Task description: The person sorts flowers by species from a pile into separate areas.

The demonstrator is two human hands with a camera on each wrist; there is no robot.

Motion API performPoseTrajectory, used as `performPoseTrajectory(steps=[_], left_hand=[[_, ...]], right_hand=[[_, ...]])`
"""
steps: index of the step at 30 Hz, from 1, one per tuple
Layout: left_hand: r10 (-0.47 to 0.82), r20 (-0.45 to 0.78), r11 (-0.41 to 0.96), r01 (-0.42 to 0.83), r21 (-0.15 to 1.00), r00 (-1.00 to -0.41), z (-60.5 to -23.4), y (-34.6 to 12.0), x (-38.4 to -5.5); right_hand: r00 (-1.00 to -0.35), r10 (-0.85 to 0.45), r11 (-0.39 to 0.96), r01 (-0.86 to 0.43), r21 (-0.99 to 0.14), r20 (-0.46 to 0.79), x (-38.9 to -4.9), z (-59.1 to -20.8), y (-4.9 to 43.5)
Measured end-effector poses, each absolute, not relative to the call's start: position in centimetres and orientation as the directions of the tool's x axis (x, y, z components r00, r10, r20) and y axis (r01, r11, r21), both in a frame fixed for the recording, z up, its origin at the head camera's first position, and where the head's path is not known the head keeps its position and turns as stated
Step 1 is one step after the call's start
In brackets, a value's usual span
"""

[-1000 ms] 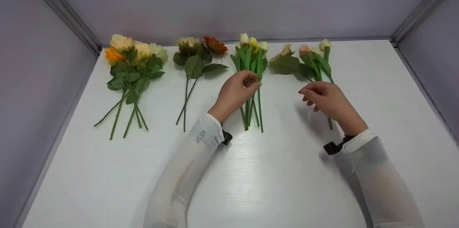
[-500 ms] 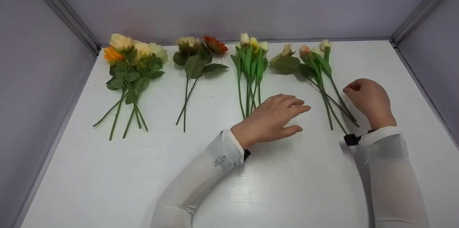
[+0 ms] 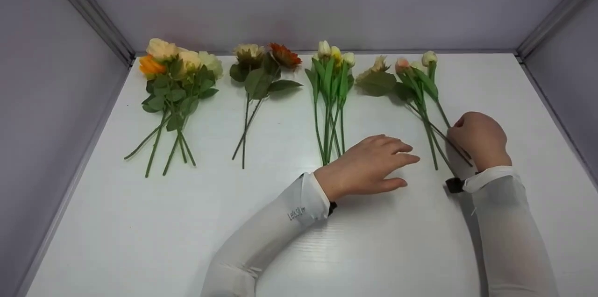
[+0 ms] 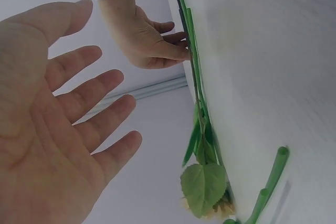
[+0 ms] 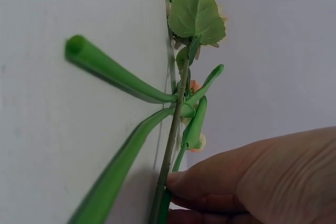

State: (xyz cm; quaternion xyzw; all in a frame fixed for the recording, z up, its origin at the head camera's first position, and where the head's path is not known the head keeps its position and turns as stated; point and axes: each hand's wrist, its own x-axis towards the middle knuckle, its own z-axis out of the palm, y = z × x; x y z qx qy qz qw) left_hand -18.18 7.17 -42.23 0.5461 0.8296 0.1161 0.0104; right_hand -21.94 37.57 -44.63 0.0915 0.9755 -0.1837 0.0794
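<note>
At the right, my right hand (image 3: 481,140) has curled fingers on the stem of a white tulip (image 3: 429,58). In the right wrist view, the thumb (image 5: 184,182) pinches at a green stem beside a brownish rose-like flower stem (image 5: 175,124). This group also has a peach tulip (image 3: 402,64) and a cream flower (image 3: 373,77) with broad leaves; its stems cross. My left hand (image 3: 371,166) hovers with spread fingers, palm bare in the left wrist view, over the lower ends of the middle tulip bunch (image 3: 329,77). It covers some stem ends.
Two flowers, one cream (image 3: 249,53) and one rust-red (image 3: 285,56), lie left of the middle bunch. Farther left lies a bunch of roses (image 3: 161,49) in cream and orange. Walls (image 3: 299,3) enclose the white table (image 3: 187,222) at the back and sides.
From the middle tulips, my left hand has moved right and nearer, its fingers spreading. My right hand has moved right, then lowered onto the tulip stem. The head view has shifted slightly.
</note>
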Motion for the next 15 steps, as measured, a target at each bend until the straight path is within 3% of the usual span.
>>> performPoseTrajectory(steps=[15], left_hand=[[0.906,0.101,0.375,0.890,0.260,-0.411,-42.56,6.89,-18.54]], right_hand=[[-0.962,0.146,0.913,0.222,-0.343,-0.232,-21.58,-44.32,38.06]])
